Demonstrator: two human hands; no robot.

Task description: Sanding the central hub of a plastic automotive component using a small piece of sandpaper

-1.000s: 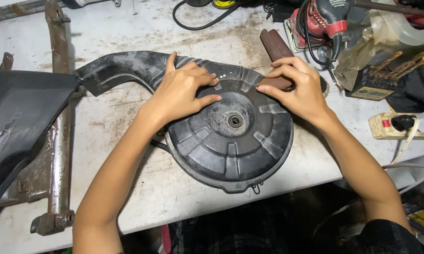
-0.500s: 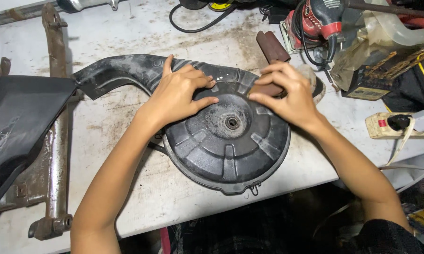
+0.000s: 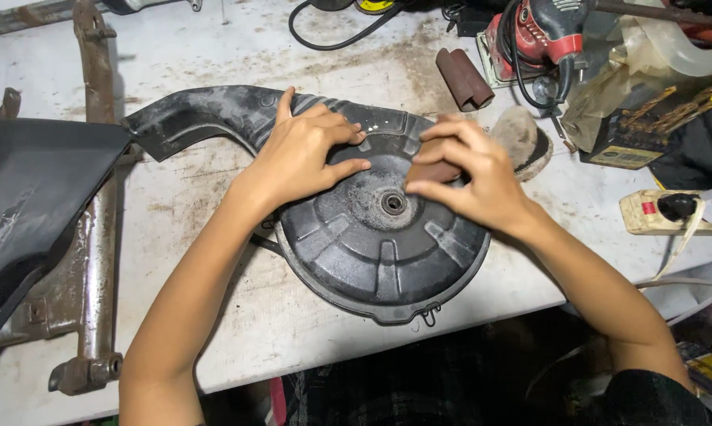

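Evidently for steadiness, the left hand [image 3: 309, 154] lies open-fingered on the round black ribbed plastic cover [image 3: 376, 237] on the white tabletop [image 3: 237, 315], while right hand [image 3: 466, 177] fingers pinch brown sandpaper [image 3: 431, 171] against it.

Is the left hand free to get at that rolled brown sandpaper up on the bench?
Probably not easily: the left hand presses on the black cover, and the right hand lies between it and the sandpaper roll.

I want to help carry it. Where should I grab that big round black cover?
Probably by the long spout on its left, coming from above: it is narrow enough to wrap a grip around, while the round black cover is wide, flat and lies face-down on the table.
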